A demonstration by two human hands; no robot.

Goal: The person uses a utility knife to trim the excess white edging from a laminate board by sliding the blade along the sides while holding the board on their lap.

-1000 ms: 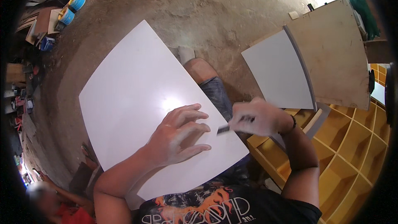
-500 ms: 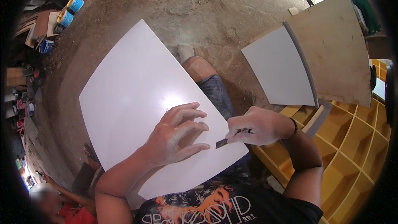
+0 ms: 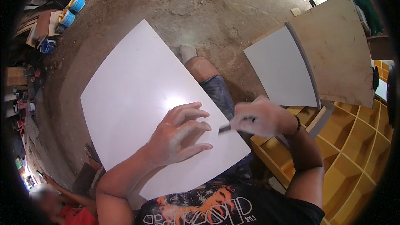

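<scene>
White, glossy and rectangular, right under the fingers: a broad smooth panel (image 3: 125,79), laid across the lap. Spread and curved above it, with nothing in grasp, the left hand's (image 3: 177,135) fingers; lightly touching or just clear, impossible to tell. Clenched and blurred over the panel's right edge, the right hand (image 3: 260,118), with a thin, dark, flat blade-like tool (image 3: 225,130) poking out toward the left fingertips.

And the progress? Somewhere in the middle, by the look of it! Done: panel in place, tool in grip and at the edge. Left, at a guess: more of that same edge, running away beyond the left fingertips. How much already worked? Too fine to make out from here.

Just past the right knuckles, a leg in faded blue denim (image 3: 218,96). Farther right, a yellow wooden grid of compartments (image 3: 350,141); beyond the fingers, a pale grey flat panel with a darker edge (image 3: 283,66), overlapping a tan plywood sheet (image 3: 339,54). Far off, upper left of both hands, blue-and-yellow tubs (image 3: 77,3).
</scene>
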